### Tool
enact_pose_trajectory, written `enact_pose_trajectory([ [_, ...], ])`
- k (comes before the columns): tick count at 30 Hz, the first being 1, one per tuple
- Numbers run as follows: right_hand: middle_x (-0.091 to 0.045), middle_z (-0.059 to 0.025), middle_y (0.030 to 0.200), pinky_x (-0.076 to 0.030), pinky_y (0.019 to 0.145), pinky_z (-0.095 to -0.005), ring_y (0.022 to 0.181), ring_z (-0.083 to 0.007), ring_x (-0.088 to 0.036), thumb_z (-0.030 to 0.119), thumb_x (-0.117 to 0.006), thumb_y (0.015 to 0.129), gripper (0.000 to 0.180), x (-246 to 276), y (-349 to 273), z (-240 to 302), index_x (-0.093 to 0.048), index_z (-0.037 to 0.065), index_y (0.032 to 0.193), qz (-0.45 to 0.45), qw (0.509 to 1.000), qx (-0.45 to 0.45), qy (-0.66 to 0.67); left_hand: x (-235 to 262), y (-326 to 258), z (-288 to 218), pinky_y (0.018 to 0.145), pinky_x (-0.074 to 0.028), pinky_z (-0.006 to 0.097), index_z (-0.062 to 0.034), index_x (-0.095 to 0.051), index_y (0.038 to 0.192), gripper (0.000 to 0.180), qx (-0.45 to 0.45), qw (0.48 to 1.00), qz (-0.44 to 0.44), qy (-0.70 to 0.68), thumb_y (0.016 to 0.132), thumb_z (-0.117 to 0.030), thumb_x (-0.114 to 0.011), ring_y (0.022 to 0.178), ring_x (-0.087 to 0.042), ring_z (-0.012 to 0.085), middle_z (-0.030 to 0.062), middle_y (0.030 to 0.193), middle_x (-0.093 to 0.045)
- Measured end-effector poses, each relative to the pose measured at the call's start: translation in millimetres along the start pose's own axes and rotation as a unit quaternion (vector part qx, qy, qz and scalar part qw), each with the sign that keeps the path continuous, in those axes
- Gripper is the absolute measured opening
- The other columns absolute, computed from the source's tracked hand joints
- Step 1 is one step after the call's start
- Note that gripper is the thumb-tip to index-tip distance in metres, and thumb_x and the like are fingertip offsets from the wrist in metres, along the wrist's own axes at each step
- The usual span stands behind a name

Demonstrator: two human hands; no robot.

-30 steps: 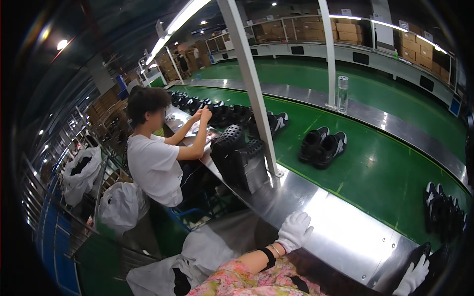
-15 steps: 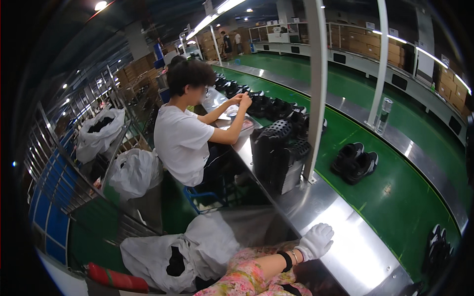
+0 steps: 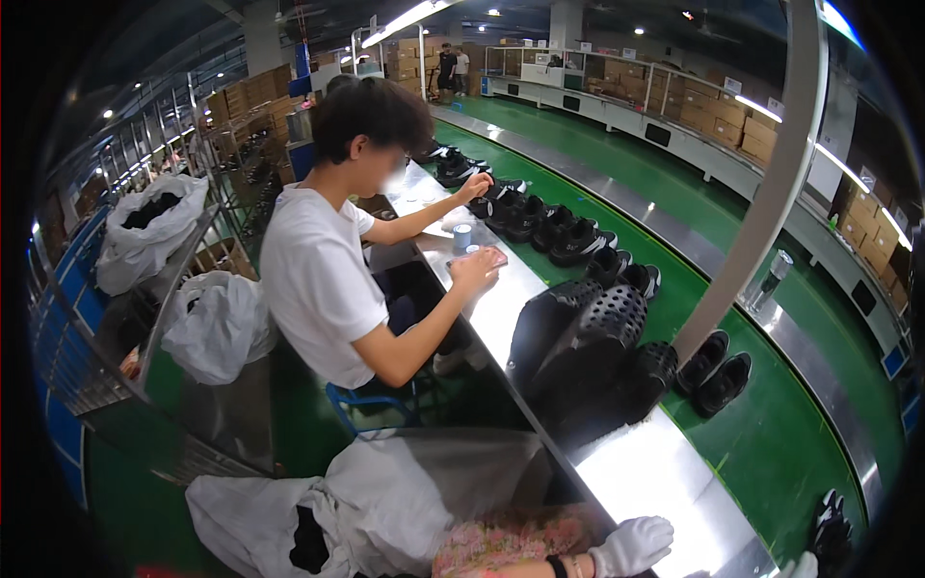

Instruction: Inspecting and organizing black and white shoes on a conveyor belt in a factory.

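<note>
My left hand point(image 3: 632, 547), in a white glove, lies on the shiny metal bench point(image 3: 644, 472) with its fingers loosely stretched out and nothing in them. At the lower right edge, a bit of my right hand point(image 3: 800, 566) shows in a white glove; most of it is cut off. Beyond my left hand, tall black shoe-shaped pieces with perforated tops point(image 3: 602, 356) stand on the bench. Past them, a pair of black shoes point(image 3: 715, 374) sits on the green conveyor belt point(image 3: 761, 462). Nearer my right hand is another dark pair of shoes point(image 3: 831, 530).
A co-worker in a white shirt point(image 3: 313, 279) sits at the bench, one hand on a small flat pinkish thing point(image 3: 479, 258). A row of black shoes point(image 3: 540, 223) lines the belt. A metal post point(image 3: 761, 193) rises beside it. White sacks point(image 3: 220, 328) stand left.
My view has turned and shifted, so the perforated pieces look larger. My left hand appears lower in the picture. Part of my right hand has come into view. The co-worker's hands have moved apart.
</note>
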State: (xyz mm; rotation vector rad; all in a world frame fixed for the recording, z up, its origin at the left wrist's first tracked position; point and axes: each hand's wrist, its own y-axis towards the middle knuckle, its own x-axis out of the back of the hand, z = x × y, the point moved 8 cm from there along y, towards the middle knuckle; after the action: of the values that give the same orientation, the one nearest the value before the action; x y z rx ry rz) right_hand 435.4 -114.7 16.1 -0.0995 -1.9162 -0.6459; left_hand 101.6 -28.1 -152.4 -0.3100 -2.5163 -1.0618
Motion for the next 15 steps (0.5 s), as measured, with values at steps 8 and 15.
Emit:
enact_pose_trajectory([
  [8, -0.068, -0.0178, 0.118, -0.049, 0.097, -0.0509, 0.108, -0.0382, -0.064, 0.033, -0.066, 0.094, 0.037, -20, -23, 148, -0.066, 0.010, 0.122, 0.044, 0.985, 0.142, 0.081, 180, -75, 38, 0.092, -0.050, 0.044, -0.0008, -0.063, 0.115, 0.028, 0.145, 0.977, -0.156, 0.003, 0.091, -0.014, -0.063, 0.108, -0.061, 0.0324, 0.0180, 0.117, -0.065],
  [15, -0.069, -0.0174, 0.115, -0.051, 0.095, -0.0501, 0.104, -0.0375, -0.065, 0.033, -0.068, 0.093, 0.035, -39, -49, 247, -0.067, 0.012, 0.121, 0.104, 0.941, 0.269, 0.177, 330, -71, 99, 0.095, -0.048, 0.045, 0.0037, -0.059, 0.116, 0.045, 0.279, 0.862, -0.349, 0.240, 0.081, -0.016, -0.078, 0.112, -0.058, 0.0380, 0.0205, 0.121, -0.062],
])
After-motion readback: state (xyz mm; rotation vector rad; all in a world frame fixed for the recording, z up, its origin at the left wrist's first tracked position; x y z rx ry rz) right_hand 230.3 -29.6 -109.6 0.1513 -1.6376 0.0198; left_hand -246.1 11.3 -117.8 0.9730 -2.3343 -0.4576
